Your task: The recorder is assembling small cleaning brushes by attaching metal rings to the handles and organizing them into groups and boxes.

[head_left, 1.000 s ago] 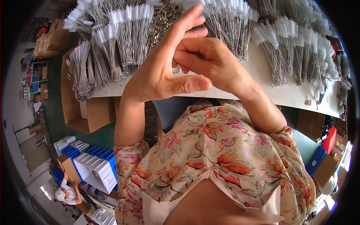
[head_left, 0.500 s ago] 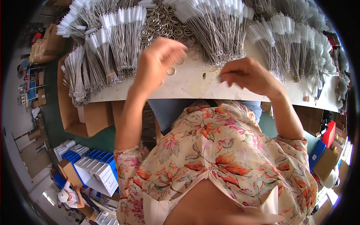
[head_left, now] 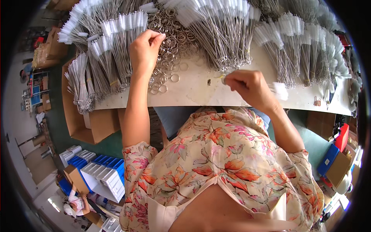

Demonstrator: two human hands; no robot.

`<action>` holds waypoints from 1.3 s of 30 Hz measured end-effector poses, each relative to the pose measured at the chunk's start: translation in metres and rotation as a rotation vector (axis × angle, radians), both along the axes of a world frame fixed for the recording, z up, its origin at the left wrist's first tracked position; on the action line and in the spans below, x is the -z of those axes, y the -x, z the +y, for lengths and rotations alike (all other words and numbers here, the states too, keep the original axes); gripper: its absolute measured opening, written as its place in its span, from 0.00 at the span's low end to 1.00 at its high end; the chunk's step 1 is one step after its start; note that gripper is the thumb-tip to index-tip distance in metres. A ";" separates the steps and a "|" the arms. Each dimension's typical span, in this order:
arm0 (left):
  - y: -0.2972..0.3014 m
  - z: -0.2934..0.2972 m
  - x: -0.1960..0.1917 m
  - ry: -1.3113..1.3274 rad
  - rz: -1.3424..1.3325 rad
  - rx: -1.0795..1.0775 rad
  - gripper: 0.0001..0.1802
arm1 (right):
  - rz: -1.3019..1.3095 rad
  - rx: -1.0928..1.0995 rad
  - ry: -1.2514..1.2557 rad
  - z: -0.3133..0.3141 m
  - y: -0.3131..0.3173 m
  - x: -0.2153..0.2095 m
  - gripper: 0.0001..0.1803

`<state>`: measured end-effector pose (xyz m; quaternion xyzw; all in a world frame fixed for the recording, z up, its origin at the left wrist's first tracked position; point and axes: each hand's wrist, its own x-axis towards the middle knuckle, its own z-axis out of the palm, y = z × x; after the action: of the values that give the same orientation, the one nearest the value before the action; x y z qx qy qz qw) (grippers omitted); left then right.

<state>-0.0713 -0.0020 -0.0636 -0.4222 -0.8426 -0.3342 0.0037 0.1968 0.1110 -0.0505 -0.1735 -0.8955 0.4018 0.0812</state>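
My left hand (head_left: pixel 143 52) reaches to the left edge of a heap of metal split rings (head_left: pixel 170 46), thumb and fingertips pinched together. What the pinch holds, if anything, is too small to make out. My right hand (head_left: pixel 249 87) is closed above the table, nearer to me than a big bundle of wire brushes (head_left: pixel 228 42). It appears to hold a single wire brush (head_left: pixel 280 91), whose white bristles show beside the wrist; the hand hides its stem. Several loose rings (head_left: pixel 175 78) lie between my hands on the white table (head_left: pixel 193 92).
More bundles of white-bristled brushes stand at the left (head_left: pixel 119 46) and the right (head_left: pixel 286 46). A dark speck (head_left: pixel 209 82) marks the tabletop. An open cardboard box (head_left: pixel 92 127) is below the table's left edge. Blue and white bins (head_left: pixel 102 174) stand farther left, near another person (head_left: pixel 77 203).
My left hand has moved left and away from me, its fingers now pinched by the ring heap. My right hand has come slightly left and nearer; white bristles now show beside its wrist.
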 end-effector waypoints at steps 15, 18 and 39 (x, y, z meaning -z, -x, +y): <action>-0.079 -0.032 -0.051 -0.713 -1.154 0.389 0.07 | 0.613 -0.060 0.356 -0.031 0.071 -0.051 0.04; -0.079 -0.039 -0.065 -0.709 -1.294 0.465 0.08 | 0.886 -0.077 -0.245 -0.031 0.072 -0.041 0.07; -0.086 -0.047 -0.077 -0.708 -0.091 0.389 0.16 | 0.463 -0.037 0.730 -0.025 0.065 -0.077 0.10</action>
<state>0.0151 -0.0495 0.0130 -0.5310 -0.5792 -0.6166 0.0485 0.1320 0.0860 0.0263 -0.0802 -0.6559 0.7217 0.2060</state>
